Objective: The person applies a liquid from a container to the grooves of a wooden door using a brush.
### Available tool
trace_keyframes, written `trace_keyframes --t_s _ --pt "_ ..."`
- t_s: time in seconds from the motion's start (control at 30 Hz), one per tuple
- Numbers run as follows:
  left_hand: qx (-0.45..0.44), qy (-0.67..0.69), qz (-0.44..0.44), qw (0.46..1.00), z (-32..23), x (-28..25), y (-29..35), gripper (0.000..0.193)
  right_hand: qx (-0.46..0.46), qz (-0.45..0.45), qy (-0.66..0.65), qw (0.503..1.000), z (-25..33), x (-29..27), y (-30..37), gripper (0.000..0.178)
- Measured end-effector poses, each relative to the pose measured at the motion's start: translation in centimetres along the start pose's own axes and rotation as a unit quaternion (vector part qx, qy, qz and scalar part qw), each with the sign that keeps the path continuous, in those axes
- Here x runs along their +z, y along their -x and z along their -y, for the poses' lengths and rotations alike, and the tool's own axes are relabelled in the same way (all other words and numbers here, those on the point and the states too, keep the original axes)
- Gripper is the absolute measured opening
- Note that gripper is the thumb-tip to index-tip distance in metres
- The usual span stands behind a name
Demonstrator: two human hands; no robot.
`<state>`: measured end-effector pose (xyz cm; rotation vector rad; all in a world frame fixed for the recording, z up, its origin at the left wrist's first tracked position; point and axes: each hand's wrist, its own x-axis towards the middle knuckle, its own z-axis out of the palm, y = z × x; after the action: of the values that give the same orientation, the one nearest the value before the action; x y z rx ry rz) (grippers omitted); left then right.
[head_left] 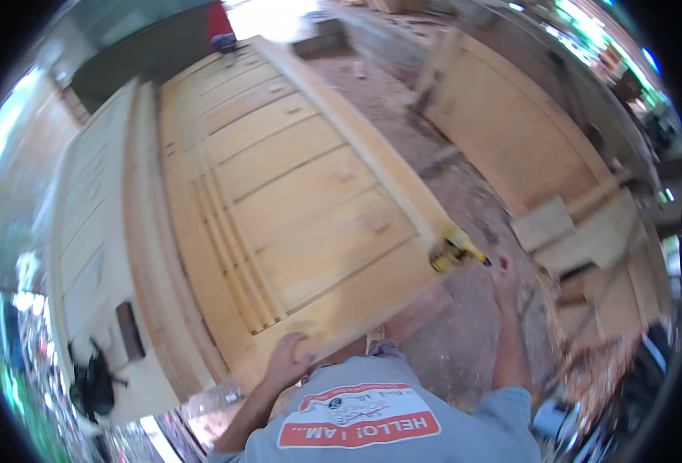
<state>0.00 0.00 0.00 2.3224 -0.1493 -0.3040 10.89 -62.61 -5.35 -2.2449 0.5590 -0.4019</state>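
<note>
My left hand is at the near edge of a pale wooden panelled door, its thumb and fingers apart and nothing seen in it. The door lies flat, with grooved panels and a set of narrow parallel strips along its left part. A yellow-and-black tool, too blurred to name exactly, sits on the door's near right corner. Just right of that tool is my right hand, apart from it by a small gap. Its fingers look loosely bent and parted, with nothing plainly held, though blur softens them.
Left of the door lies another pale panelled door, bearing a dark block and a black strapped item. A dark tool sits at the far end. Rightward are a large wooden board and wood offcuts above shavings.
</note>
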Motion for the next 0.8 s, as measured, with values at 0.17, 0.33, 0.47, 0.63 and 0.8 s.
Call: trace_keyframes --t_s 0.17,0.33,0.47,0.63,0.8 --pt "0.010 0.008 0.097 0.995 -6.4 5.1 -8.1 0.054 -0.026 0.184 -0.034 0.982 1.9 -2.0 -9.6 0.049" --pt "0.011 -0.017 0.098 0.995 -7.7 6.6 -8.7 0.051 0.040 0.297 -0.008 0.954 2.7 -2.0 -9.4 0.047" --pt "0.013 -0.018 0.084 0.996 -9.3 7.5 -10.7 0.050 0.068 0.302 -0.113 0.944 1.8 -2.7 -9.8 0.036" --pt "0.028 0.003 0.076 0.997 -9.7 9.0 -11.7 0.049 0.090 0.272 -0.281 0.916 6.9 -3.9 -9.0 0.025" --pt "0.022 0.010 0.117 0.993 -10.4 10.4 -12.3 0.048 0.036 0.171 -0.407 0.896 8.8 -4.0 -9.7 0.021"
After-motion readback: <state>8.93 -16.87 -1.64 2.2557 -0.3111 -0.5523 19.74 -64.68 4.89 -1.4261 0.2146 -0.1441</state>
